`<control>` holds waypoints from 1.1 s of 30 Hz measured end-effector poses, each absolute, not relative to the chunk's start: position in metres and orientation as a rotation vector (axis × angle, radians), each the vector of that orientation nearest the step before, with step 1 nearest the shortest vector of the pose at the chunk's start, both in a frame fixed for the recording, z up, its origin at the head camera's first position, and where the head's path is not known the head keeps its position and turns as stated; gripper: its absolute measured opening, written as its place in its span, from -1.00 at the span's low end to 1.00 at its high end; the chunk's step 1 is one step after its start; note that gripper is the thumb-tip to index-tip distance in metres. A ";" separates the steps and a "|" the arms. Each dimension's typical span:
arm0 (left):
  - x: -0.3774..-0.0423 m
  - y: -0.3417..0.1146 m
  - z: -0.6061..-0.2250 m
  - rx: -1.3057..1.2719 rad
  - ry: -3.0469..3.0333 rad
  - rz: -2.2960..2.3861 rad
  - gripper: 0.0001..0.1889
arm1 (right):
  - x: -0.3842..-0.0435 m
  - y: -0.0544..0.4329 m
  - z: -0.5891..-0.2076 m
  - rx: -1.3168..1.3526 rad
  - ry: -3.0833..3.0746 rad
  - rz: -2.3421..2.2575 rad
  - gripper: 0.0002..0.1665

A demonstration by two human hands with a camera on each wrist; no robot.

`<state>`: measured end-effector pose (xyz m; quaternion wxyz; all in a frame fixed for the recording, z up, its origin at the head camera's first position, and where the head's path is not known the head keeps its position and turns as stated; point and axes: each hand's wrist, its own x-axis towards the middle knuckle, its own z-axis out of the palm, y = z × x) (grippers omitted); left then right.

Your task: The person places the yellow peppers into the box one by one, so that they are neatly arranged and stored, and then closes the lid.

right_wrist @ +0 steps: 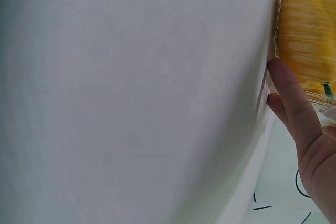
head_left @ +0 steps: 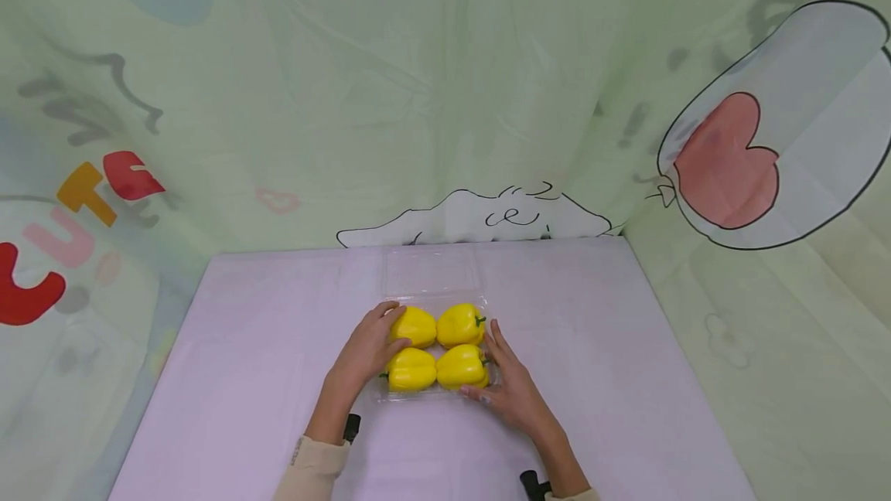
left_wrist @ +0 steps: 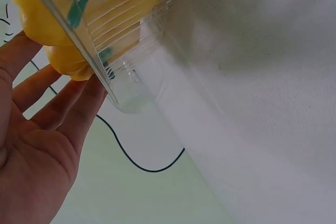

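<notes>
Several yellow bell peppers (head_left: 412,370) lie in two rows inside a clear plastic clamshell box (head_left: 418,397). Its transparent lid (head_left: 431,273) is folded back, away from the person. My left hand (head_left: 365,346) reaches over the box's left side, with fingers and thumb about the far left bell pepper (head_left: 416,327). In the left wrist view, those fingertips (left_wrist: 94,85) meet a pepper behind the box wall. On the right side, my right hand (head_left: 515,389) rests against the box with extended fingers, its thumb by the near right pepper (head_left: 459,366).
A pale lilac cloth covers the table (head_left: 271,331). Behind it and along both sides hang printed light-green curtains (head_left: 390,99). Black wrist camera mounts (head_left: 352,427) sit at both wrists.
</notes>
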<state>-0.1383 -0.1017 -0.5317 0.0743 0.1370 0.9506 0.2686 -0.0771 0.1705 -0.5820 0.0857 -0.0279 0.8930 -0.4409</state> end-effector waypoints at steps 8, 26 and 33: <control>-0.139 -0.107 -0.532 0.388 2.835 0.943 -0.34 | -0.078 0.170 -0.582 -0.086 2.656 -1.321 0.29; -0.187 -0.121 -0.569 -0.374 2.349 1.936 -0.41 | -0.078 0.169 -0.580 -0.067 2.648 -1.306 0.34; -0.198 -0.120 -0.578 -0.399 2.163 1.994 -0.44 | -0.078 0.169 -0.580 -0.063 2.649 -1.308 0.33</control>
